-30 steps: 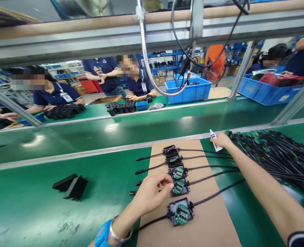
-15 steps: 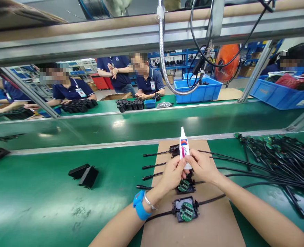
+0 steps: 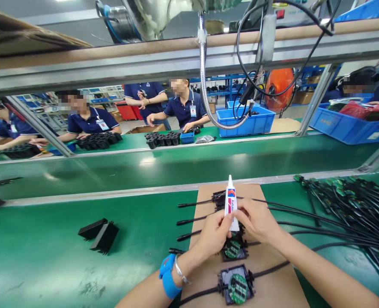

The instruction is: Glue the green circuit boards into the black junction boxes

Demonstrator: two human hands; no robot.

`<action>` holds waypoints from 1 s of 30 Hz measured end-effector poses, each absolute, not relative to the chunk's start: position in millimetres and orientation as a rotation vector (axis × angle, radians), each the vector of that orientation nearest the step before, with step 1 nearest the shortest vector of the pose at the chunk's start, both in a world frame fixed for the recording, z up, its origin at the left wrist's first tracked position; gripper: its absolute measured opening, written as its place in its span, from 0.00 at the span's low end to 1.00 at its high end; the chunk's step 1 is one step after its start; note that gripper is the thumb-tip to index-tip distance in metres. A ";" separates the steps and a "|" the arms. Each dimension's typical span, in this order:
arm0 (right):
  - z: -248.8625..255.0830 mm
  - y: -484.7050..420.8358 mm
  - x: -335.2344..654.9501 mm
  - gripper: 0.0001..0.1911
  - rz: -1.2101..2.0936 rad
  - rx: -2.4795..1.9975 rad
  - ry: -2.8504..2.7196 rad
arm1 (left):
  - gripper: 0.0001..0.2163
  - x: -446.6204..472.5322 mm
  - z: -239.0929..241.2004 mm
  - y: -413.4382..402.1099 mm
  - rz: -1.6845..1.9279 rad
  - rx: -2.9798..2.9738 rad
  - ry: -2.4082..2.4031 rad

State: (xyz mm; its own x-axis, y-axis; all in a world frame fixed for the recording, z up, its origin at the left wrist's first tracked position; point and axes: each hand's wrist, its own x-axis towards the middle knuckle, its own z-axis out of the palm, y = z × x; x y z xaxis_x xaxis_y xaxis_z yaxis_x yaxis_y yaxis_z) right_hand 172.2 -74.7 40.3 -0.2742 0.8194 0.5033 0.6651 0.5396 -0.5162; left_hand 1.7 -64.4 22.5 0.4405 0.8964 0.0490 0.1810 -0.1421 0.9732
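the tube (image 3: 231, 205), white with a red and blue label, is held nearly upright a little right of the centre of the frame, its pointed nozzle turned up. its lower left side is taken by the left hand (image 3: 213, 233), whose grip is clamped on it, the thumb pressed to its front. from the lower right it is met by the right hand (image 3: 256, 219); that grip is closed on the tube as well, its thumb brought close to the other one. a blue wristband (image 3: 170, 276) and a silver bangle (image 3: 180, 270) are worn on the left wrist.

under the hands, a cardboard sheet (image 3: 279, 291) is laid on the green counter (image 3: 48, 261). a row of black cases is set on it, from the bottom centre of the frame up behind the tube. in the nearest case (image 3: 233, 272) a round green board (image 3: 238, 288) is held; just above, another is seen, while the cases farther up are partly hidden by the tube and the left hand. black cables (image 3: 204, 293) are led out to both sides. a heap (image 3: 353, 209) of cables and boards is spread at the right edge, and two black blocks (image 3: 104, 238) are seen at the left. across the upper part, co-workers (image 3: 184, 109) are seated near blue bins (image 3: 247, 124).
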 end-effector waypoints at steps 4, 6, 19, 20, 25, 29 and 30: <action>59.9 -58.4 174.6 0.23 -0.378 -0.831 -2.419 | 0.21 -2.0 31.5 -53.1 0.828 1.713 0.993; 68.7 -38.7 174.3 0.24 -0.452 -0.665 -2.599 | 0.23 -5.1 36.1 -44.1 0.781 1.733 0.954; 69.6 68.2 146.3 0.18 1.106 -0.823 -1.296 | 0.21 -25.9 -13.6 -16.4 0.434 2.663 1.045; 66.6 71.0 138.3 0.18 1.176 -0.784 -1.248 | 0.21 -25.3 -15.2 -18.9 0.436 2.682 1.046; 47.5 77.5 108.0 0.20 1.380 -0.689 -1.185 | 0.22 -24.4 -16.3 -23.3 0.453 2.721 1.086; 33.5 75.7 99.0 0.22 1.391 -0.653 -1.310 | 0.22 -24.7 -17.3 -22.5 0.478 2.728 1.089; 31.3 74.8 98.2 0.23 1.391 -0.655 -1.340 | 0.21 -24.8 -17.8 -22.3 0.484 2.729 1.084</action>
